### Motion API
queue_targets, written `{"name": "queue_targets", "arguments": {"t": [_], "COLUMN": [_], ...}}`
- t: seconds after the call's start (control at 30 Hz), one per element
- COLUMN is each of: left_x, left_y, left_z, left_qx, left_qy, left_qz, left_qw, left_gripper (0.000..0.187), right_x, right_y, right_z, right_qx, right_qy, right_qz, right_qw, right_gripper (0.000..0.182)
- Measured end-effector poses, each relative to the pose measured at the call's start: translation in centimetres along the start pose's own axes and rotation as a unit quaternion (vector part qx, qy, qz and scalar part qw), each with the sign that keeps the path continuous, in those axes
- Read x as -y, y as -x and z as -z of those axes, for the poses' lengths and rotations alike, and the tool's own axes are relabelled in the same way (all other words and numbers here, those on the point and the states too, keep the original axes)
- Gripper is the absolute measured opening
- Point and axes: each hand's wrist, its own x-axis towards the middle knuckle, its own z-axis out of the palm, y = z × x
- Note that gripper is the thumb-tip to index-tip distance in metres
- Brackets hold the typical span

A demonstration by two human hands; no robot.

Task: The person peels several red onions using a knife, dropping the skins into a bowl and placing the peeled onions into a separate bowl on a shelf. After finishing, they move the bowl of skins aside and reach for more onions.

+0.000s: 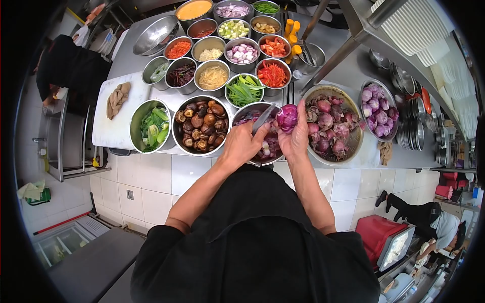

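My left hand (240, 145) is closed round a knife (263, 117), its blade pointing up and to the right. In my right hand (294, 139) is a red onion (287, 117) with a shiny purple surface, gripped between thumb and fingers. Both hands are over a metal bowl (237, 117) that holds onion skins and pieces, partly hidden by my hands. Just right of my right hand stands a colander (359, 144) full of unpeeled red onions (326, 121). Farther right, another metal bowl (362, 93) holds peeled red onions (380, 111).
Left of my hands are a bowl of mushrooms (204, 123), a bowl of leafy greens (154, 126) and a white cutting board (134, 86) with a brown cloth (118, 100). Several tins of cut vegetables line the back. A shelf post (328, 55) rises behind the colander. Other people work at both sides.
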Motion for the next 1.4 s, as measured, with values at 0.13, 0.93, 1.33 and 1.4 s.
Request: {"name": "queue_targets", "arguments": {"t": [0.13,0.93,1.33,1.4], "left_x": [1.1,-2.5,-2.3,-2.2], "left_y": [-0.3,1.4,2.7,2.2], "left_z": [0.4,-0.9,-0.4,0.3], "left_qx": [0.006,0.057,0.016,0.008], "left_qy": [-0.032,0.175,0.140,0.084], "left_qz": [0.007,-0.033,-0.150,-0.076], "left_qw": [0.999,0.982,0.979,0.994], "left_gripper": [0.038,0.054,0.038,0.042], "right_x": [0.1,-1.0,-0.8,-0.7], "right_y": [0.5,0.4,-0.9,-1.2], "right_z": [-0.6,-0.6,0.3,0.8], "right_qx": [-0.019,0.022,0.011,0.002], "right_qy": [-0.006,0.118,0.065,0.020], "right_qz": [-0.040,0.019,-0.006,0.005], "right_qw": [0.999,0.993,0.998,1.000], "right_gripper": [0.028,0.033,0.034,0.028]}}
